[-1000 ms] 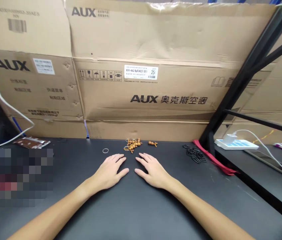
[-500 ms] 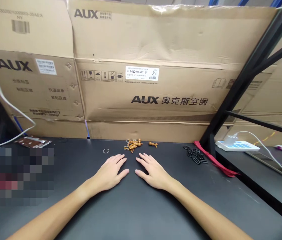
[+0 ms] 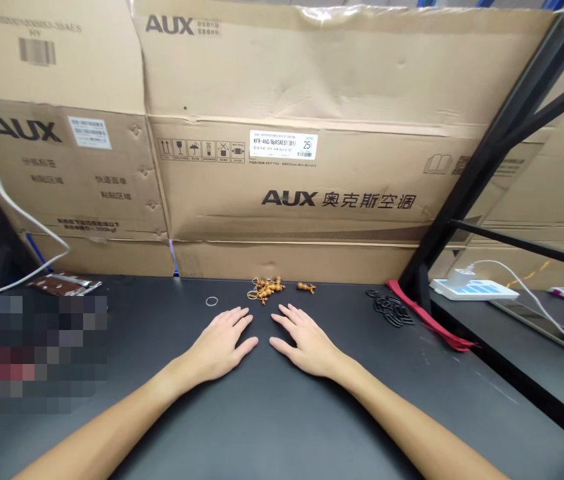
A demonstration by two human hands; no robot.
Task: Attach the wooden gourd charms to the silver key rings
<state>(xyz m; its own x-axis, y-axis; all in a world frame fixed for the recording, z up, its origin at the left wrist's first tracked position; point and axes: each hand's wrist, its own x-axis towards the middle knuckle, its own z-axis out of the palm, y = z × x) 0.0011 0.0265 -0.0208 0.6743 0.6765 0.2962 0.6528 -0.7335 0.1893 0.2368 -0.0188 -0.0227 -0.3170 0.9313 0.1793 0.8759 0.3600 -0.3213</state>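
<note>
1. As both hands are laid palm down on the black table (image 3: 282, 413), the fingers are spread wide and nothing is held by either hand.
2. The left hand (image 3: 219, 341) is placed just short of the beads, and a thin ring (image 3: 212, 301) is seen lying ahead of its fingers, apart from them.
3. The right hand (image 3: 307, 345) is placed beside the left hand without touching it, its fingertips being nearest the beads and a lone wooden piece.
4. A small heap of wooden gourd-shaped beads (image 3: 265, 289) is found near the table's far edge, between the two hands' reach and straight ahead of the gap between them. A yellowish loop (image 3: 253, 295) is seen at its left side, and the lone wooden piece (image 3: 306, 287) is lying just to its right.
5. Further right, a loose pile of black rings (image 3: 392, 311) is lying on the table, close to a red strap (image 3: 429, 317) that is draped across the table's edge.
6. Behind the table, large cardboard cartons (image 3: 282, 100) printed with AUX are stacked, and a black shelf frame (image 3: 492, 147) is standing at the right.
7. On a lower surface at the right, a white power strip (image 3: 472, 289) is seen with a white cable (image 3: 522, 267) attached.
8. At the left, a brown packet (image 3: 65, 285) is lying on the table, beside a blurred patch (image 3: 32, 353) that hides what lies there.
</note>
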